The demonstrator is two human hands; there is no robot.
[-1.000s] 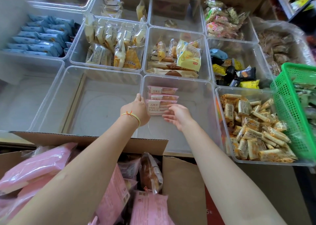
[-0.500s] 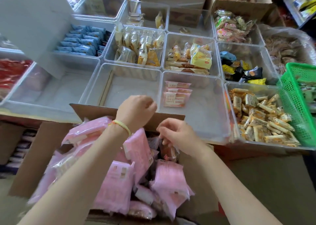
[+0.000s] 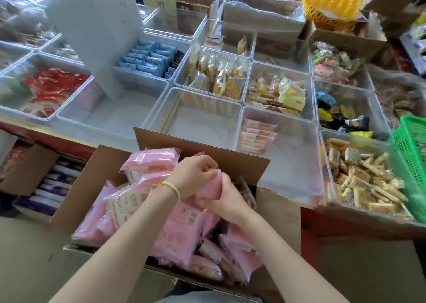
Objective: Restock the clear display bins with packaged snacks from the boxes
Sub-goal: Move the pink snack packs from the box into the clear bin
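Both hands (image 3: 207, 187) grip pink packet (image 3: 208, 188) above box (image 3: 202, 151); bins (image 3: 290, 155) beyond.

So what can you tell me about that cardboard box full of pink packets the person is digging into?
The cardboard box is plain brown corrugated board, open-topped, its far flap upright against the clear bins. Glossy pink packets heap above its rim. Both hands, left hand and right hand, grip one packet inside.

A snack shop: rows of clear display bins (image 3: 280, 150) of wrapped snacks, with cardboard stock boxes (image 3: 202, 148) around.
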